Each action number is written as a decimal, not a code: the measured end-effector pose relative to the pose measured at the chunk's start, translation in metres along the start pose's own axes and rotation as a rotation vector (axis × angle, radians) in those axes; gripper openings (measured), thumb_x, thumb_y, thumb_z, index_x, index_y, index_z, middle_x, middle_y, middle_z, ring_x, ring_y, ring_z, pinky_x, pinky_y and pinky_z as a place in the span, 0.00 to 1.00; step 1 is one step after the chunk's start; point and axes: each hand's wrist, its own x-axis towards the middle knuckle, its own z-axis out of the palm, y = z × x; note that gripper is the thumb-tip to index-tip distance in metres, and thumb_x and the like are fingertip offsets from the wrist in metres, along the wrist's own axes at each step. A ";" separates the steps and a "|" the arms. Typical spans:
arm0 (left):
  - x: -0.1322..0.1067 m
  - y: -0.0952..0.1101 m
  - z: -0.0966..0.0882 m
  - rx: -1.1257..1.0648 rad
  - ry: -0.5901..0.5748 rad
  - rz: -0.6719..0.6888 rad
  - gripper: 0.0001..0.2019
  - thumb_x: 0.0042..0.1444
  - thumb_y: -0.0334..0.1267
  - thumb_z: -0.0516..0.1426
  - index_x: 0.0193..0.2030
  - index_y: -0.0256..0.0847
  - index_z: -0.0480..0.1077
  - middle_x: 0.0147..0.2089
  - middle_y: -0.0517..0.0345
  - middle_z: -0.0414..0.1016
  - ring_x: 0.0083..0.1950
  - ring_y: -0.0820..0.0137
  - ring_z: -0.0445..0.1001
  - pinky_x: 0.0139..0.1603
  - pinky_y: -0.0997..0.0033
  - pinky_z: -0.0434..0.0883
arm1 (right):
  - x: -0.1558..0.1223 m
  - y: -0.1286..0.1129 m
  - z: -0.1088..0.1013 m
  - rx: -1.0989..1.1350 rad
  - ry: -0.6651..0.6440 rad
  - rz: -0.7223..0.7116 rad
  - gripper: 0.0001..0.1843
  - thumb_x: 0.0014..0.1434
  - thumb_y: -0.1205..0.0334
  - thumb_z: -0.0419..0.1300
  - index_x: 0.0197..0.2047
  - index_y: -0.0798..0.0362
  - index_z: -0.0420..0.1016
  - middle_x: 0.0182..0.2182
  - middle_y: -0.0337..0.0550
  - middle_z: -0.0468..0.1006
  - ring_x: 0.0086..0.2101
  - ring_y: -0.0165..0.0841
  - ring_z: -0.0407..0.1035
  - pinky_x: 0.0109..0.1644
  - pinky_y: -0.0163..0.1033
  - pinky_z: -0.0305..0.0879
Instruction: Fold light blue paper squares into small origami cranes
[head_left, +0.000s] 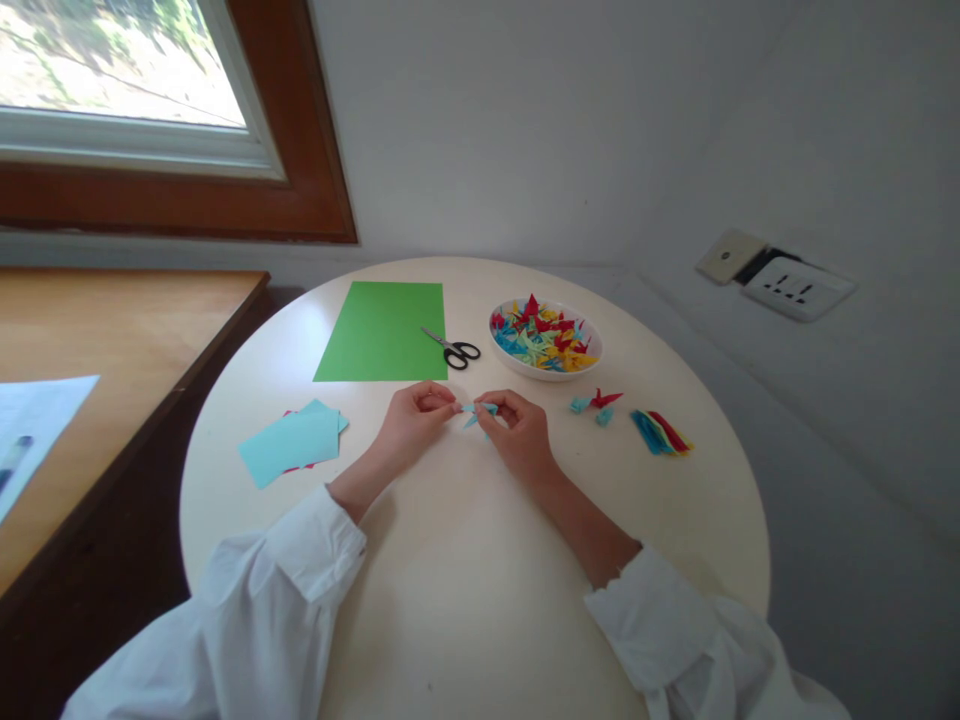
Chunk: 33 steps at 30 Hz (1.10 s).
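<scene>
Between my two hands is a small light-blue origami crane, its pointed tips showing past the fingers. My left hand pinches one tip of it between thumb and forefinger. On the other side my right hand grips its body, hiding part of the folds. Just beyond my hands lie scissors with black handles, blades resting on a green paper sheet. To the right of my right hand sit a red paper crane and small light-blue folded pieces.
A white bowl full of colourful paper cranes stands at the back right of the round table. Fanned paper strips lie at the right, light-blue paper sheets at the left. A wooden desk adjoins on the left.
</scene>
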 end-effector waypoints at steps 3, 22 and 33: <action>-0.001 0.001 0.000 -0.017 -0.007 0.005 0.13 0.35 0.40 0.63 0.27 0.36 0.68 0.20 0.62 0.72 0.20 0.77 0.65 0.22 0.77 0.56 | 0.000 0.000 0.000 -0.010 0.000 -0.004 0.05 0.47 0.62 0.59 0.27 0.55 0.72 0.27 0.42 0.76 0.29 0.32 0.70 0.37 0.37 0.69; 0.000 0.004 0.000 0.039 0.012 0.051 0.08 0.39 0.38 0.60 0.26 0.35 0.68 0.22 0.60 0.73 0.22 0.77 0.65 0.24 0.76 0.59 | 0.000 0.000 0.000 -0.004 0.002 0.037 0.07 0.47 0.60 0.59 0.28 0.55 0.72 0.28 0.43 0.76 0.30 0.33 0.71 0.37 0.38 0.70; 0.000 -0.001 0.001 0.050 -0.024 0.099 0.12 0.36 0.41 0.64 0.24 0.36 0.69 0.23 0.60 0.72 0.25 0.74 0.69 0.29 0.74 0.64 | -0.001 0.000 0.001 -0.009 -0.014 0.016 0.06 0.47 0.60 0.59 0.27 0.54 0.72 0.28 0.42 0.76 0.29 0.32 0.71 0.35 0.37 0.70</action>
